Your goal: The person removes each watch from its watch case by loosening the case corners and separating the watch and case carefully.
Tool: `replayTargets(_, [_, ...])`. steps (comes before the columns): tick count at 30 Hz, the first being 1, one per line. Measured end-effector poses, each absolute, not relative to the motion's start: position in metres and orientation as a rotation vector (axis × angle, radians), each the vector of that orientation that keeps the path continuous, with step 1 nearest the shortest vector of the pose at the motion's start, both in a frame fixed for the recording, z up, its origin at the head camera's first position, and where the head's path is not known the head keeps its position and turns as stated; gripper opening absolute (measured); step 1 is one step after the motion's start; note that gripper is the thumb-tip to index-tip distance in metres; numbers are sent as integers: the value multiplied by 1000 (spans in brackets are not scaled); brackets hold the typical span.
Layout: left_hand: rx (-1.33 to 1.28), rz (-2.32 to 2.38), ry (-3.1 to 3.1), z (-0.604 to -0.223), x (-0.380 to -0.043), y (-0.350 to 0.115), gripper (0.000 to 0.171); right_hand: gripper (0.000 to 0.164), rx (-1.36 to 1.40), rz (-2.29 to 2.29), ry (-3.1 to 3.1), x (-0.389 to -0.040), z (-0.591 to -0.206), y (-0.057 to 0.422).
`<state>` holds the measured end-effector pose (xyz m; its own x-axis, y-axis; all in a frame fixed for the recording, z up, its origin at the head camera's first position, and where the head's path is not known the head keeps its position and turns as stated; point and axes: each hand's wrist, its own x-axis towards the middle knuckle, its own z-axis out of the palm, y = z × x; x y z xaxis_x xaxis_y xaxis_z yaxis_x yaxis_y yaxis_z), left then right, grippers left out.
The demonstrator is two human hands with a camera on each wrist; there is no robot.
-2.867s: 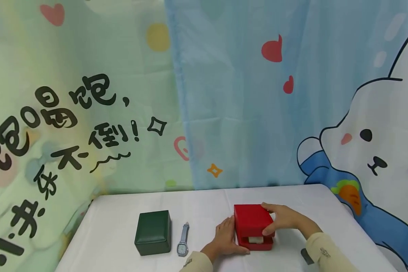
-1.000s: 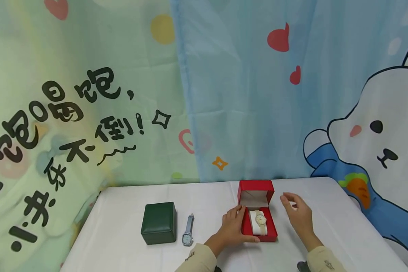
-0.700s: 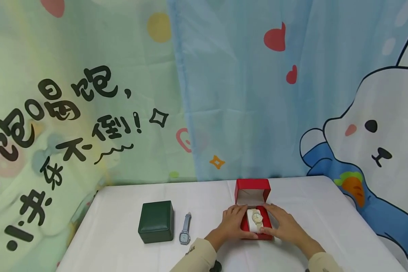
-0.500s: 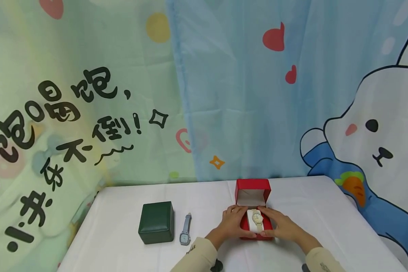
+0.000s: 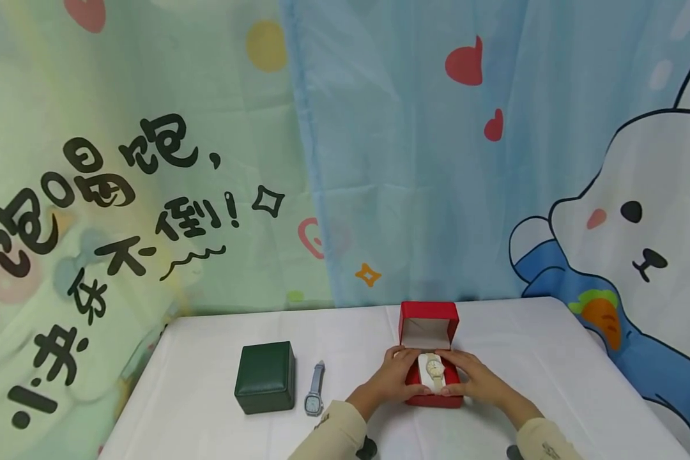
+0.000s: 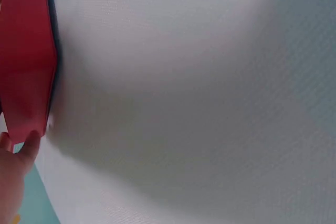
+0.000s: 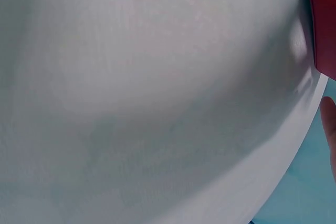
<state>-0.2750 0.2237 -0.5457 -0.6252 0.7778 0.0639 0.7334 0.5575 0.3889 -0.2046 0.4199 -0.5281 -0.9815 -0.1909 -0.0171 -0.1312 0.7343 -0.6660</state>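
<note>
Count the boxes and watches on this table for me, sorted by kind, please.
Boxes: 2 (a green box, lid down, and a red box, lid up)
Watches: 2 (a blue-grey watch lying on the table, a cream watch in the red box)
Total: 4

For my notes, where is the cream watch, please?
In the head view, the cream watch sits right of centre, inside the open red box.
</note>
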Motion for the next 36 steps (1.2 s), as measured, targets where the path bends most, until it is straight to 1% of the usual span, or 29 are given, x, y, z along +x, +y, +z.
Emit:
replayTargets(2, [1322, 612, 2651, -546, -275, 223, 67, 73, -269, -1111, 2831, -203, -527, 419])
replayTargets(7, [1255, 675, 2604, -543, -273, 222, 69, 75, -237, -1155, 2816, -201, -525, 417])
replayTargets(9, [1265, 688, 2606, -542, -273, 222, 69, 76, -213, -1144, 2838, -199, -526, 416])
replayTargets(16, [1406, 692, 2692, -549, -275, 219, 74, 75, -295, -1007, 3038, -198, -532, 411])
replayTargets(25, [1350, 826, 2616, -553, -273, 217, 83, 74, -382, -834, 3224, -192, -535, 406])
replayTargets(28, [1353, 879, 2592, -554, -271, 217, 87, 75, -370, -764, 3271, -190, -535, 405])
replayTargets(32, [1380, 950, 2575, -556, -271, 216, 86, 75, -351, -751, 3307, -187, -536, 402])
replayTargets(36, [1389, 990, 2553, -557, -270, 214, 84, 74, -503, -653, 3431, -185, -538, 401])
